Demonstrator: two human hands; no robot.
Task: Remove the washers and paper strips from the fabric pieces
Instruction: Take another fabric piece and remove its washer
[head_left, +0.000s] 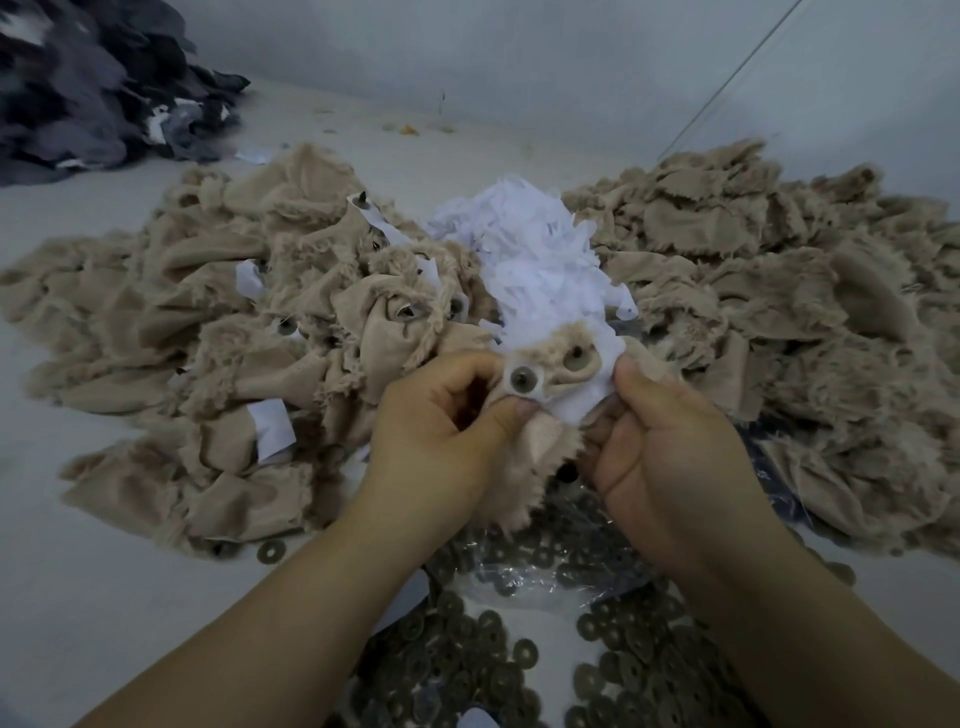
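- Beige fabric piece with frayed furry edges was held up between both hands, in the middle of the view, above the washer pile.
- White paper strip lay across the piece's top; it was pinned on by two grey washers.
- Left washer sat just beside the left thumb tip; right washer sat further up, near the right fingertips.
- Left hand was curled, thumb and fingers pinching the fabric right under the left washer.
- Right hand was curled too, fingers pinching the right edge of the paper strip and the fabric behind it.
- Loose washers lay in a dark heap under the wrists, some on a clear plastic sheet.
- One stray washer lay on the table at the edge of the left heap.
- Heap of fabric pieces on the left had washers and paper strips on them.
- Heap of fabric pieces on the right; could not tell whether any strips were on them.
- Pile of white paper strips sat between the two heaps, just behind the held piece.
- Dark grey fabric pile lay far left at the back, well apart.
- Pale table carried everything.
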